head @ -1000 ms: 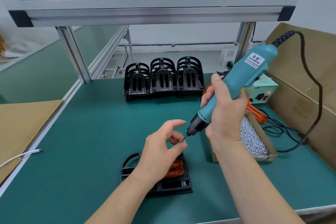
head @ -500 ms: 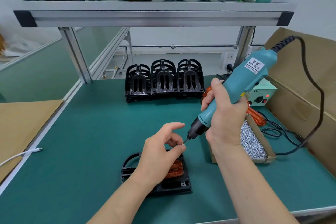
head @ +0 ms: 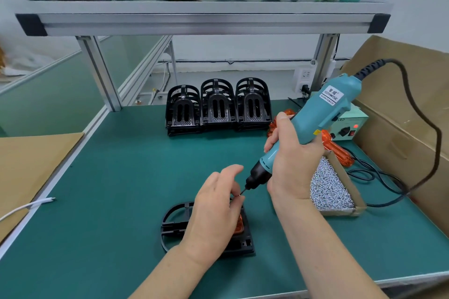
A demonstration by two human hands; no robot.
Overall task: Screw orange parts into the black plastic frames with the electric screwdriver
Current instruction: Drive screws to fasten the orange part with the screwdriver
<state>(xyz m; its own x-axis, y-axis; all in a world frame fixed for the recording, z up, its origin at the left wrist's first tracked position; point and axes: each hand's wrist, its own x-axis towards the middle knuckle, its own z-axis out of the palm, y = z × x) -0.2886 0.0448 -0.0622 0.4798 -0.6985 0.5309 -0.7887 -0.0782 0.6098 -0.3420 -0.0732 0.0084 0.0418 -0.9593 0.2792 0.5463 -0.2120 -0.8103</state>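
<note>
**Bit tip at the left fingertips, above the frame**

Right hand (head: 292, 160) wrapped tight around the teal electric screwdriver (head: 313, 128), tool tilted, bit pointing down-left. Left hand (head: 213, 211) hovers over the black frame (head: 175, 223) lying flat on the green mat (head: 109, 177); thumb and forefinger pinched together at the bit tip, whatever they hold too small to make out. Orange part (head: 239, 226) sits in the frame, mostly hidden by the left hand. Three stacks of frames (head: 217, 107) stand at the back. Cardboard tray of screws (head: 326, 184) just right of the right wrist.
</note>
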